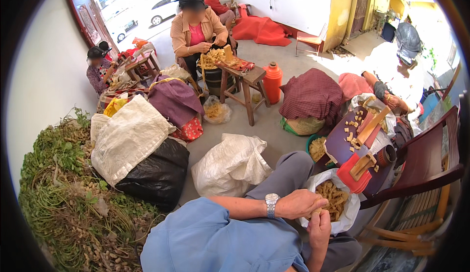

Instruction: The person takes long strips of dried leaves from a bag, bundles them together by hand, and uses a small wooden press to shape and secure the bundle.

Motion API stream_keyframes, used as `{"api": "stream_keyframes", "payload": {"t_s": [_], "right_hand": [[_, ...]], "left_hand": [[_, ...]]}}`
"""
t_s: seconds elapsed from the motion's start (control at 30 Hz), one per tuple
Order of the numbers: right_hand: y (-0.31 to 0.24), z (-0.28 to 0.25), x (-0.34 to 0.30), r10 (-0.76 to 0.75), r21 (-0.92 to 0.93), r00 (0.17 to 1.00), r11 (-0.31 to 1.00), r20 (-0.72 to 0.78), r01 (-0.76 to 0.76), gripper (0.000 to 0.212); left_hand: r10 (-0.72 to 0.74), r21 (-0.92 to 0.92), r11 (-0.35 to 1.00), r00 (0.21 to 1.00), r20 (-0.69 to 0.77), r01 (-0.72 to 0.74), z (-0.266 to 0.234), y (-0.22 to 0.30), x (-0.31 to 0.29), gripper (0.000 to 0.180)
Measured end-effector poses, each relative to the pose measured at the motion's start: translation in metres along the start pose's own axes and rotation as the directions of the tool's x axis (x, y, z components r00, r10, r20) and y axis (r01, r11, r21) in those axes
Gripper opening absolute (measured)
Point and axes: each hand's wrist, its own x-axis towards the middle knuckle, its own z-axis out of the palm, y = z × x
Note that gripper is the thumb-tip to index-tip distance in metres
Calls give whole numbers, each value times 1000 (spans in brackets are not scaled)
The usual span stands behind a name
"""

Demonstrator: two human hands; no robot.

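My left hand (299,204), with a metal-banded watch (271,204) on its wrist, is closed with the fingertips pinched together. Just below it my right hand (319,229) is closed too, its thumb and fingers meeting the left ones. Between them shows a small pale tan piece (320,211), largely covered by the fingers; its kind is not clear. Both hands are above the near side of an open white bag (354,206) by my lap, filled with tan, curled pieces (334,197).
A purple-topped stand (338,139) at right carries wooden blocks (373,125) and scattered tan chips. A dark wooden chair (428,142) is beside it. White sack (230,166) lies ahead; plants with peanuts (63,188) pile at left. Several people work around, one (198,32) across from me.
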Motion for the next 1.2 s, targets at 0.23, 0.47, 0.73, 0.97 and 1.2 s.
{"api": "stream_keyframes", "payload": {"t_s": [0.23,0.47,0.73,0.97,1.2], "right_hand": [[-7,9,-46,-108,-336,991,939,-84,74,17],[-16,29,-53,-435,-680,899,645,47,348,15],[-18,21,-55,-490,-724,862,549,125,418,14],[-16,16,-86,-170,-742,890,497,424,449,20],[-8,14,-82,-70,-778,930,528,361,341,18]], "left_hand": [[-41,-270,957,970,239,107,-48,9,-37,46],[273,229,886,854,442,-402,-61,17,-57,24],[260,157,919,856,447,-361,-29,23,-49,20],[187,101,923,661,727,-372,-57,19,-80,25],[71,127,968,722,688,-216,-73,13,-70,25]]}}
